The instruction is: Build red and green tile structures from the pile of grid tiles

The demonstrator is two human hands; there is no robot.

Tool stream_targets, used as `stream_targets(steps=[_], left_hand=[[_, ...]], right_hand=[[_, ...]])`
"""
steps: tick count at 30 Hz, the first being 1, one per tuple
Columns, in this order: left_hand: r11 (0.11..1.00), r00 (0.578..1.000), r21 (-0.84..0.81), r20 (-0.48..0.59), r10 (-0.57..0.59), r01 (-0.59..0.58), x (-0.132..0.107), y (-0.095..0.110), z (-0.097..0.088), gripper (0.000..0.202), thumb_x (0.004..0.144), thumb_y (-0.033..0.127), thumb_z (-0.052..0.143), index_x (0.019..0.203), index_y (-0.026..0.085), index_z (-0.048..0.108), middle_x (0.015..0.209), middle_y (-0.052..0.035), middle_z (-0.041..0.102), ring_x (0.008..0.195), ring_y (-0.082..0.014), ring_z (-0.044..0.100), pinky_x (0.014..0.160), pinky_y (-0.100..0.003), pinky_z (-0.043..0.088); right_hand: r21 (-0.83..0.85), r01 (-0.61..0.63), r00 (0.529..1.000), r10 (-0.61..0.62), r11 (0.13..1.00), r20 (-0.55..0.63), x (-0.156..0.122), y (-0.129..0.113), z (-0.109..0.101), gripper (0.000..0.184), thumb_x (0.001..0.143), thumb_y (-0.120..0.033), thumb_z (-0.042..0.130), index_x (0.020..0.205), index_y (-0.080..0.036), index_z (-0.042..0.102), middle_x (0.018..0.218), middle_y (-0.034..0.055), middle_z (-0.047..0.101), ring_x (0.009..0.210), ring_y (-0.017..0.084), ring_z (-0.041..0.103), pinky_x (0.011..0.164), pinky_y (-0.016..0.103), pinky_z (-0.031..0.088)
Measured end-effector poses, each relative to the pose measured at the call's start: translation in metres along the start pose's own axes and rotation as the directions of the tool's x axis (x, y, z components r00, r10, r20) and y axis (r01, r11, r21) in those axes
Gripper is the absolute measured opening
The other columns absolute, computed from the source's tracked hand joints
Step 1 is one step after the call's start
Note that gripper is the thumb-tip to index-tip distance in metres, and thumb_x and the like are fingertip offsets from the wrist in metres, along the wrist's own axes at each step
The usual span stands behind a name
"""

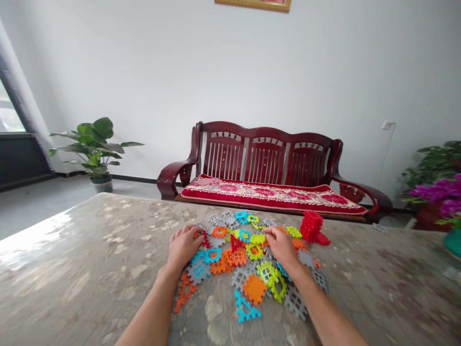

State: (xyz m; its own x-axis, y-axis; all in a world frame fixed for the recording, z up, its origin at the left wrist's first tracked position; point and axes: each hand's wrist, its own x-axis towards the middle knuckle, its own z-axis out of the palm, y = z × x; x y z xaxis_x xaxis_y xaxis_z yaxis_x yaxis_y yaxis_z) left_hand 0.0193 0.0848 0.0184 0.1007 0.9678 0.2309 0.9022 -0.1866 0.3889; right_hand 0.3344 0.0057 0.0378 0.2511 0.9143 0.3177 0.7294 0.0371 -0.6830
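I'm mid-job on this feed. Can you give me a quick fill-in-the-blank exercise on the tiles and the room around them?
1. The stacked block of tiles beyond the right hand is ____.
2. The open triangular tile at the near edge of the pile is ____.
3. In this view, the potted plant stands to the ____ of the wooden bench.

Missing words: red; blue; left.

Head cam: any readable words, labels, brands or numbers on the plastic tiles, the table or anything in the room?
None readable: the plastic tiles show no lettering, and the wall socket and picture frame are too small or cut off to show any.
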Motion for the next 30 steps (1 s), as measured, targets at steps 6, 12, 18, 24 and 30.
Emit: stream_targets(steps=[6,12,18,24,30], left_hand=[[0.999,1.000,-0.046,-0.003,-0.010,0.010,0.001,-0.001,0.001,0.022,0.084,0.040,0.055,0.098,0.033,0.071,0.128,0.0010,0.064,0.117,-0.0248,0.057,0.105,-0.042,0.036],[0.999,1.000,-0.037,0.002,0.001,-0.001,-0.002,0.002,-0.003,0.021,0.085,0.040,0.054,0.093,0.033,0.071,0.126,0.0014,0.064,0.116,-0.0247,0.056,0.104,-0.043,0.035],[1.000,0.999,0.015,-0.047,0.018,-0.018,-0.008,0.011,-0.007,0.022,0.081,0.048,0.058,0.088,0.033,0.072,0.121,-0.0007,0.066,0.117,-0.0269,0.054,0.109,-0.048,0.027],[0.999,0.999,0.045,-0.032,-0.022,0.023,-0.009,0.015,-0.010,0.017,0.073,0.041,0.063,0.085,0.030,0.070,0.118,-0.0038,0.065,0.127,-0.0309,0.045,0.112,-0.059,0.017],[0.997,0.999,0.067,-0.003,-0.036,0.036,-0.006,0.015,-0.007,0.016,0.076,0.036,0.059,0.083,0.027,0.069,0.119,-0.0075,0.062,0.131,-0.0339,0.040,0.110,-0.064,0.016]], right_hand=[[-0.248,0.219,0.970,-0.182,0.944,0.163,-0.011,-0.043,0.021,0.032,0.084,-0.012,0.049,0.102,-0.024,0.072,0.110,0.0026,0.072,0.108,0.017,0.061,0.099,0.029,0.042],[-0.419,0.391,0.904,-0.258,0.819,0.340,-0.014,-0.072,0.041,0.021,0.087,-0.023,0.057,0.102,-0.026,0.072,0.109,0.0021,0.069,0.108,0.020,0.054,0.099,0.030,0.038],[-0.558,0.376,0.914,-0.196,0.740,0.356,-0.018,-0.085,0.050,0.021,0.087,-0.031,0.060,0.103,-0.021,0.070,0.112,0.0085,0.066,0.112,0.026,0.050,0.098,0.036,0.037],[-0.623,0.375,0.917,-0.175,0.686,0.360,-0.020,-0.091,0.050,0.025,0.092,-0.015,0.048,0.105,-0.020,0.068,0.112,0.0101,0.065,0.112,0.026,0.050,0.092,0.036,0.038],[-0.654,0.414,0.901,-0.186,0.633,0.391,-0.024,-0.098,0.053,0.031,0.094,-0.010,0.040,0.104,-0.019,0.068,0.110,0.0103,0.065,0.106,0.025,0.053,0.089,0.038,0.039]])
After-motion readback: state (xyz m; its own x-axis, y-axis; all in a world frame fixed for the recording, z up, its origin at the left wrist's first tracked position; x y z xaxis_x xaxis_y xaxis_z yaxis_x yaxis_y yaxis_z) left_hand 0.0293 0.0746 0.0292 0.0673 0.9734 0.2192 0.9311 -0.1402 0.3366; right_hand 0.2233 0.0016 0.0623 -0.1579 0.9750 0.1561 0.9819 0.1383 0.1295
